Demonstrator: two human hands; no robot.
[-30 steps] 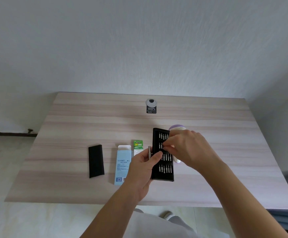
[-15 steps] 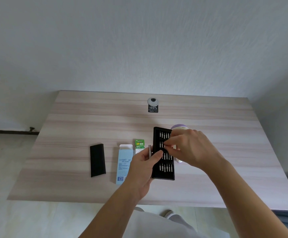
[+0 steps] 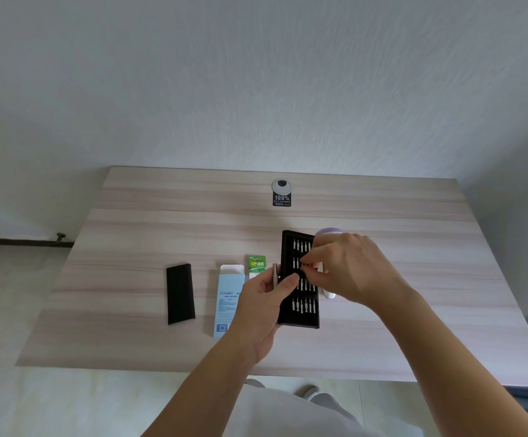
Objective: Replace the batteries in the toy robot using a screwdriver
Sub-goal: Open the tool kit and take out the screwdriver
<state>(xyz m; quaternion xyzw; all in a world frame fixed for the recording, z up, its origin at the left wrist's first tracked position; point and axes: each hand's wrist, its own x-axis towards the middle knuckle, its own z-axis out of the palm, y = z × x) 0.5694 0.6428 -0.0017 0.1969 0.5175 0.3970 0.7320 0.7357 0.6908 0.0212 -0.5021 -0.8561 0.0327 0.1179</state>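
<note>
Now right fingers (image 3: pixel 315 257) pinch a bit (image 3: pixel 302 264) in the tray (image 3: pixel 287 244), left fingers (image 3: pixel 288 284) gripping the screwdriver (image 3: pixel 275 273).

Open table (image 3: pixel 193 222) beyond and rightward (bit case (image 3: pixel 302 320) blocks the middle).

One wide-angle head-worn view looks forward and down, near the pale wood-grain rectangular counter (image 3: pixel 161 222) across the lower frame; a white textured wall (image 3: pixel 256 89) fills the upper half.
</note>
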